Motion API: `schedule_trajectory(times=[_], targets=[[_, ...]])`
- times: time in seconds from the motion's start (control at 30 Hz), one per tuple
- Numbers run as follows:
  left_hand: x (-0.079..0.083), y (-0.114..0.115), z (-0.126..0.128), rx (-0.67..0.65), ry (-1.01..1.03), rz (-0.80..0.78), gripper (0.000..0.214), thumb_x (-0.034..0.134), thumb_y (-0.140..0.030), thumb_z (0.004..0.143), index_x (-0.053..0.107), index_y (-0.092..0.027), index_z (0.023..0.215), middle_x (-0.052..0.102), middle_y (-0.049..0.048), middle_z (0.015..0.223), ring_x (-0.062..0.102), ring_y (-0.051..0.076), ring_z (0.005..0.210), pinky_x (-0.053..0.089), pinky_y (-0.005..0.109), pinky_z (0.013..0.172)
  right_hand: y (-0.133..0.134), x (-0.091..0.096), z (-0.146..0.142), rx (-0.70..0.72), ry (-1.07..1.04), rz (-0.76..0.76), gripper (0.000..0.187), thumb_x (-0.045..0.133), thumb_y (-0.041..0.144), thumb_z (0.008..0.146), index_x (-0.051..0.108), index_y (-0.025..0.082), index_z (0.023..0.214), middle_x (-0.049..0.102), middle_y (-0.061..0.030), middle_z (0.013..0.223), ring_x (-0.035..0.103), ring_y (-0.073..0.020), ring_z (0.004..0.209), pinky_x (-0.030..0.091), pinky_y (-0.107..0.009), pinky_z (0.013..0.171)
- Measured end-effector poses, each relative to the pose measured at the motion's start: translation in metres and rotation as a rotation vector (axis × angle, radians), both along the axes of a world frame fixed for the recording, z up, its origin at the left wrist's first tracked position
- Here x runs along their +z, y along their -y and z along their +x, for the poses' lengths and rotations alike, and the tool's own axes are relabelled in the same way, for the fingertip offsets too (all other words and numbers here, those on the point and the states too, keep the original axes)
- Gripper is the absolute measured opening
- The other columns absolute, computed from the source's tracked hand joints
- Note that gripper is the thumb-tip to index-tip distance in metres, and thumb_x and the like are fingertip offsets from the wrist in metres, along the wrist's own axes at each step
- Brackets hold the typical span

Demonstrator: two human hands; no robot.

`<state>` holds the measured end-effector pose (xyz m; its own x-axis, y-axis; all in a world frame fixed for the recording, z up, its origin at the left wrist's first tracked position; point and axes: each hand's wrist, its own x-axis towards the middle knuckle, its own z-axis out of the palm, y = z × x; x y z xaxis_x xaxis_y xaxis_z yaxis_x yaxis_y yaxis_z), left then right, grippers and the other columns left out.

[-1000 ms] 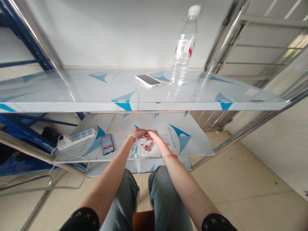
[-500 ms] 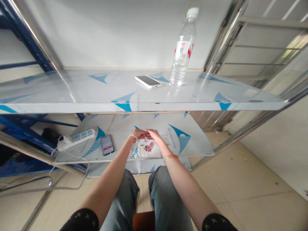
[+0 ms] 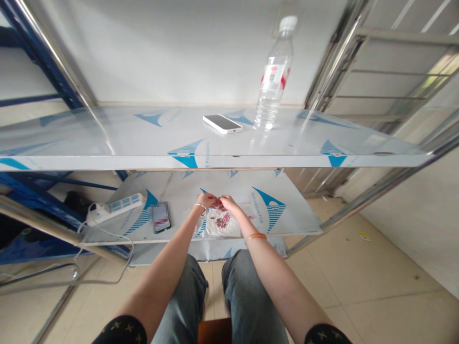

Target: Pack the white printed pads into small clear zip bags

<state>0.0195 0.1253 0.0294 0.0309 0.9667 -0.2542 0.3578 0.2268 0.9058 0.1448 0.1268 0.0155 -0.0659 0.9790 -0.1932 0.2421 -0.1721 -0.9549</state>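
My left hand [image 3: 208, 199] and my right hand [image 3: 227, 201] meet over the lower shelf, fingertips pinched close together. Whatever sits between the fingers is too small to make out. Just below them lies a white padded piece [image 3: 223, 224] with a cluster of dark red beads or dots on it. Clear plastic shows at its sides. To the left, a phone [image 3: 161, 217] with a blurred-out screen rests on the same shelf.
A white power strip [image 3: 124, 205] with a cable lies at the lower shelf's left end. The upper shelf [image 3: 143, 161] crosses in front, carrying a white phone [image 3: 222, 123] and a clear water bottle [image 3: 274, 76]. Metal posts stand at both sides.
Both hands stay over the white piece. Their fingers have drawn closer into a pinch, and the right fingers have curled downward. The view has shifted slightly.
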Motion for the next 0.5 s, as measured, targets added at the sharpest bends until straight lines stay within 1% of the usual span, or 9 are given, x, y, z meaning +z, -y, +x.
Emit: schedule_trajectory(times=[0.13,0.23,0.3,0.37,0.43,0.5], targets=[[0.002,-0.001,0.005,-0.017,-0.387,0.120,0.015,0.060,-0.013,0.076,0.075,-0.012,0.076,0.072,0.0078,0.070,0.069,0.019,0.078,0.051,0.023,0.073,0.000,0.001,0.000,0.000,0.126,-0.027,0.023,0.046,0.009,0.080,0.051,0.017,0.059,0.052,0.0017,0.047,0.048,-0.0095,0.042,0.036,-0.019,0.046],[0.001,-0.002,0.007,-0.009,-0.559,0.205,0.018,0.057,-0.013,0.079,0.074,-0.010,0.081,0.073,0.0139,0.083,0.068,0.023,0.086,0.049,0.025,0.077,0.002,0.003,-0.002,0.032,0.137,-0.016,0.024,0.046,0.008,0.080,0.052,0.017,0.059,0.054,0.0007,0.049,0.050,-0.0108,0.044,0.038,-0.020,0.047],[-0.001,-0.003,0.006,0.031,-0.591,0.234,0.020,0.053,-0.012,0.082,0.073,-0.009,0.086,0.072,0.0175,0.090,0.068,0.023,0.088,0.048,0.026,0.078,0.005,0.006,-0.004,0.082,0.150,-0.026,0.025,0.048,0.012,0.081,0.053,0.016,0.057,0.055,-0.0008,0.048,0.051,-0.0117,0.046,0.039,-0.021,0.049],[-0.003,-0.004,0.004,0.062,-0.580,0.235,0.021,0.050,-0.012,0.084,0.071,-0.009,0.089,0.071,0.0177,0.090,0.068,0.022,0.086,0.047,0.025,0.076,0.008,0.009,-0.007,0.118,0.158,-0.040,0.027,0.050,0.016,0.082,0.055,0.016,0.055,0.056,-0.0018,0.047,0.052,-0.0121,0.046,0.040,-0.021,0.049],[-0.004,-0.004,0.002,0.065,-0.553,0.234,0.021,0.050,-0.011,0.084,0.069,-0.010,0.095,0.071,0.0150,0.086,0.067,0.020,0.080,0.047,0.024,0.073,0.010,0.011,-0.009,0.105,0.139,-0.058,0.027,0.051,0.017,0.083,0.056,0.016,0.056,0.056,-0.0018,0.047,0.053,-0.0122,0.046,0.040,-0.021,0.048],[-0.004,-0.003,0.002,0.048,-0.535,0.264,0.024,0.052,-0.009,0.082,0.067,-0.012,0.100,0.071,0.0119,0.083,0.066,0.020,0.078,0.047,0.024,0.073,0.012,0.013,-0.010,0.049,0.103,-0.071,0.025,0.049,0.016,0.083,0.057,0.015,0.059,0.058,-0.0019,0.050,0.053,-0.0118,0.045,0.041,-0.021,0.047]])
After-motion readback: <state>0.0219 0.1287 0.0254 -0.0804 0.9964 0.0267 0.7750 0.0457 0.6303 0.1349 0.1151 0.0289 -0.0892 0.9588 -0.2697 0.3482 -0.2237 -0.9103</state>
